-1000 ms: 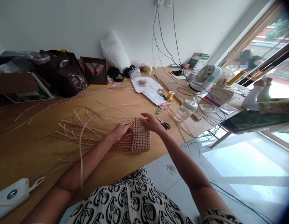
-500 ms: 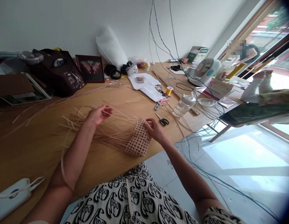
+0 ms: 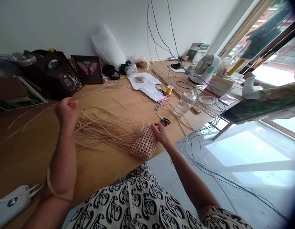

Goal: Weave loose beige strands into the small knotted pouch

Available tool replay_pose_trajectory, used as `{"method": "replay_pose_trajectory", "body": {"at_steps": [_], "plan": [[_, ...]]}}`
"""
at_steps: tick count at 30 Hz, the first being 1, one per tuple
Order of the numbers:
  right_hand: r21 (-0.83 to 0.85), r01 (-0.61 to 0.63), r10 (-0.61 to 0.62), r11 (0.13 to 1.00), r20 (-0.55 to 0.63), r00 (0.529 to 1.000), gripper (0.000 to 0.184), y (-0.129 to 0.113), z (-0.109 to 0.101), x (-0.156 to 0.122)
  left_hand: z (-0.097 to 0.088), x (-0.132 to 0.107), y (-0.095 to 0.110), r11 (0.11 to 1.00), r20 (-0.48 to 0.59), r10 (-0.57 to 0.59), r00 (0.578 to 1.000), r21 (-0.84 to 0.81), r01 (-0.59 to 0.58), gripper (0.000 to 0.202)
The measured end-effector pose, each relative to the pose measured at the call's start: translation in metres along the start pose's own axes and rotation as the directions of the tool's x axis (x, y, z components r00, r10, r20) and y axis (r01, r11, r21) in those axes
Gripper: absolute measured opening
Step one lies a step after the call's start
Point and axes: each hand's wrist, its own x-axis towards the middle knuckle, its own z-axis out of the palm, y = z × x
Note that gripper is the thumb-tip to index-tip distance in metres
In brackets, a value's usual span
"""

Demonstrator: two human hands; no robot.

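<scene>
A small woven piece [image 3: 144, 142] of pale straw lies near the front edge of the wooden table [image 3: 104, 165], with many loose straw strands [image 3: 104, 128] fanning out to its left. My right hand [image 3: 161, 133] is closed on the right upper edge of the woven piece. My left hand [image 3: 66, 111] is raised to the far left, fingers pinched on a long straw strand that runs back toward the weave. A loop of straw lies around my left forearm.
Black-handled scissors [image 3: 163, 120], a glass teapot [image 3: 184, 104], a yellow spool [image 3: 169, 90], papers [image 3: 147, 86] and a white fan [image 3: 204, 68] sit right of the weave. A dark bag [image 3: 52, 74], a framed picture [image 3: 87, 69] and a white device [image 3: 9, 205] are left. Another person's arm [image 3: 264, 98] rests at right.
My left hand left the woven piece and pulled a strand far out to the left and up. My right hand shifted its grip on the weave, which turned slightly.
</scene>
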Motion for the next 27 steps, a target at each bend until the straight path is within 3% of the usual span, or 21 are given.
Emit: {"method": "replay_pose_trajectory", "body": {"at_steps": [1,2,3,4,5,6,8,10,12,16,18,21,24,27], "plan": [[0.004,0.012,-0.012,1.0,0.011,1.0,0.046,-0.001,0.001,-0.001,0.018,-0.011,0.011,0.992,-0.114,0.089,0.99,0.098,-0.077,0.023],[0.008,0.027,-0.027,1.0,0.024,0.999,0.046,-0.002,0.002,-0.002,0.039,-0.024,0.021,0.985,-0.051,0.135,0.99,0.118,-0.128,0.023],[0.008,0.042,-0.043,0.999,0.038,0.998,0.047,-0.002,0.004,-0.003,0.06,-0.038,0.029,0.985,0.124,0.148,0.981,0.069,-0.157,0.024],[0.007,0.057,-0.058,0.998,0.052,0.997,0.047,-0.002,0.005,-0.004,0.081,-0.053,0.034,0.986,0.308,0.153,0.939,0.016,-0.166,0.024],[0.003,0.07,-0.07,0.998,0.066,0.995,0.048,-0.002,0.006,-0.006,0.099,-0.068,0.037,0.984,0.469,0.164,0.868,-0.018,-0.176,0.023],[-0.002,0.079,-0.079,0.997,0.082,0.994,0.048,-0.002,0.007,-0.008,0.114,-0.082,0.037,0.981,0.552,0.177,0.815,-0.035,-0.19,0.023],[-0.015,0.098,-0.096,0.995,0.12,0.988,0.048,-0.002,0.006,-0.014,0.133,-0.102,0.033,0.974,0.64,0.18,0.747,-0.009,-0.227,0.022],[-0.034,0.133,-0.125,0.991,0.166,0.978,0.048,-0.003,0.003,-0.021,0.138,-0.112,0.027,0.976,0.676,0.15,0.722,0.017,-0.219,0.024],[-0.067,0.194,-0.175,0.979,0.217,0.96,0.047,-0.007,-0.002,-0.027,0.135,-0.114,0.023,0.99,0.732,0.085,0.676,0.014,-0.139,0.031],[-0.207,0.343,-0.275,0.916,0.296,0.915,0.039,-0.023,-0.015,-0.029,0.127,-0.113,0.029,0.969,0.878,-0.106,0.468,-0.015,0.248,0.031],[-0.263,0.428,-0.357,0.865,0.276,0.892,0.03,-0.033,-0.019,-0.024,0.126,-0.115,0.036,0.882,0.893,-0.19,0.409,-0.028,0.47,0.022],[-0.259,0.587,-0.538,0.767,0.239,0.808,0.023,-0.048,-0.02,-0.011,0.129,-0.118,0.042,0.74,0.872,-0.301,0.386,-0.042,0.672,0.026],[-0.197,0.76,-0.7,0.619,0.3,0.648,0.029,-0.059,-0.016,0.002,0.131,-0.12,0.043,0.668,0.844,-0.346,0.409,-0.085,0.74,0.023],[-0.192,0.865,-0.762,0.464,0.41,0.5,0.023,-0.064,-0.012,0.015,0.131,-0.12,0.041,0.648,0.834,-0.337,0.436,-0.131,0.751,0.02]]}}
